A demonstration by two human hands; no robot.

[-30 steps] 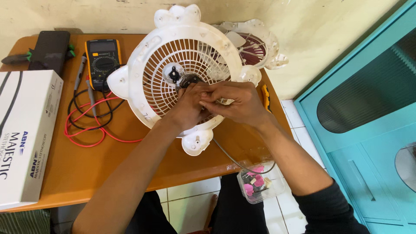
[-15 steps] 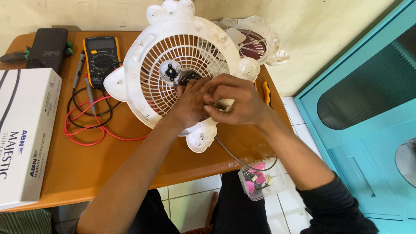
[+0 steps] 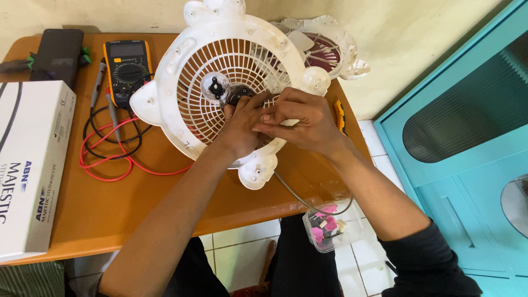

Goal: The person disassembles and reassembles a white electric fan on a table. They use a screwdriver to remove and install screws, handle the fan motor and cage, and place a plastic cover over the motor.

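Both hands are bunched together on the white fan grille (image 3: 220, 82), right by its dark hub (image 3: 237, 94). The left hand (image 3: 240, 127) and right hand (image 3: 300, 118) have fingers pinched narrow, but can't tell what's between them. A multimeter (image 3: 127, 69) with red and black leads (image 3: 110, 148) sits off to the left of the hands.

Two bare forearms are reaching up from the bottom of the view, converging toward the centre. The left hand (image 3: 239, 124) is lying palm down, its fingers curling forward and pinching together at the tips. The right hand (image 3: 300, 118) is coming in from the right, wrist bending inward, its fingertips meeting the left hand's. A dark sleeve is covering the right upper arm.
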